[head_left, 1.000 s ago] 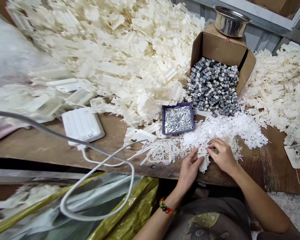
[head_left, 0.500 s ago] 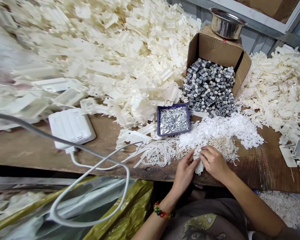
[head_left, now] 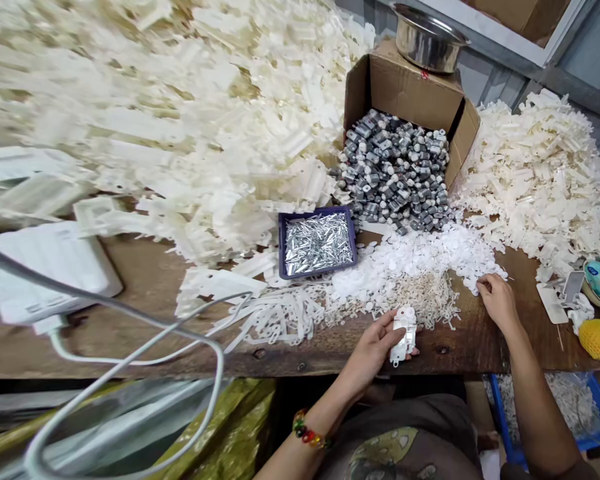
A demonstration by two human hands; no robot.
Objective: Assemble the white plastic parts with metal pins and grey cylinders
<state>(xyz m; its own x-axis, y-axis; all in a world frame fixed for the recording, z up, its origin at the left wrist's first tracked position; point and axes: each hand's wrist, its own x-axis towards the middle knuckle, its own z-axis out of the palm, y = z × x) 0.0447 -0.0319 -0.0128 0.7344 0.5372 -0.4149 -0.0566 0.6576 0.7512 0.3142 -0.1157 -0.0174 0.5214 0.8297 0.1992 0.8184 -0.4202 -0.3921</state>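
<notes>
My left hand [head_left: 375, 348] grips a small white plastic housing [head_left: 404, 332] at the front edge of the wooden bench [head_left: 150, 293]. My right hand [head_left: 497, 301] is off to the right, fingers pinched together at the edge of a heap of small white plastic discs [head_left: 420, 257]; I cannot make out what they hold. Between the two hands lies a patch of small cream clips [head_left: 425, 300]. A purple tray of shiny metal pins [head_left: 317, 242] sits behind them. An open cardboard box [head_left: 410, 90] spills grey metal cylinders [head_left: 395, 173].
Large piles of cream plastic parts [head_left: 190, 113] cover the back left and the right [head_left: 535, 173]. A steel bowl [head_left: 427, 39] sits on the box. A white power adapter [head_left: 45, 267] with a looping cable [head_left: 145, 347] lies left. A yellow mesh ball [head_left: 599, 339] is far right.
My right hand left the white housing and moved right to the disc heap. My left hand keeps the housing. The view swung right, bringing the yellow ball into sight.
</notes>
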